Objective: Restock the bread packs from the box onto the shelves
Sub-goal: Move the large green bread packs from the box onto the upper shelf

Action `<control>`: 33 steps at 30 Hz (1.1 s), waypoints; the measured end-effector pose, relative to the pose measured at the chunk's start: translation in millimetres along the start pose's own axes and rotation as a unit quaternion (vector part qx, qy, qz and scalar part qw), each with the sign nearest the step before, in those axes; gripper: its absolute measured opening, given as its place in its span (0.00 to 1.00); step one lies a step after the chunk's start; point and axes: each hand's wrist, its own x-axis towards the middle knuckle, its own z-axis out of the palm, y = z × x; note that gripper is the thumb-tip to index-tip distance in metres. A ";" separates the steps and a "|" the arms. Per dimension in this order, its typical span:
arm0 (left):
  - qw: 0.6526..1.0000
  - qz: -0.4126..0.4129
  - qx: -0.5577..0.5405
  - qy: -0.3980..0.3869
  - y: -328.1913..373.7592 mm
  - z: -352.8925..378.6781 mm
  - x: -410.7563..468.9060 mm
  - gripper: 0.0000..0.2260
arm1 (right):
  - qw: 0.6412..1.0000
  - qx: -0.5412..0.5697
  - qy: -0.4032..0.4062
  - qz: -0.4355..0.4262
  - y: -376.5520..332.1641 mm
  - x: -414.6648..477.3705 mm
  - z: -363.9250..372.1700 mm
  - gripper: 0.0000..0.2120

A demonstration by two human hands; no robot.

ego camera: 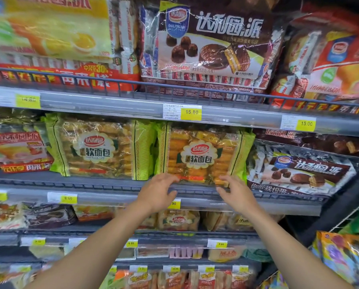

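Green-sided left bread pack (97,149): we see it upright on the middle shelf (24,177), facing out, with its right side touching the next pack.
Left hand (157,190): fingers loosely bent, tips on the lower left edge of the right bread pack (203,157), thumb apart and lower, at the rail (87,186). We see nothing clasped in it.
Right bread pack: upright just behind the rail, label forward, between the two hands.
Right hand (234,192): fingers slack and a little spread, tips at the pack's lower right edge. We see no wrapper pinched.
Done so far: we judge this pack as good as placed, only being squared up, so two packs face the front.
Left to do: we cannot say how many remain, as the box is out of view. Whether more room lies behind the front row is hidden.
Cake bag (18,151): red-banded, far left on the same shelf, near the left bread pack.
Chocolate pie bag (299,174): leaning just beside the right bread pack, closing that side.
In the way: we think the rail means each pack must be lifted over it, and the neighbours leave no spare width in the front row.
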 end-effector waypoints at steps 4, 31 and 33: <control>0.999 0.011 0.029 0.024 -0.1 6.2 -30.7 0.24 | 0.999 0.005 0.034 0.006 -1.5 -37.9 6.1 0.24; 0.951 0.244 0.021 -0.188 165.4 303.3 -139.6 0.23 | 0.918 0.030 0.012 0.395 257.7 -403.8 81.3 0.25; 0.940 0.238 0.040 -0.240 184.2 331.7 -152.6 0.25 | 0.904 0.043 -0.005 0.425 280.1 -437.5 88.2 0.25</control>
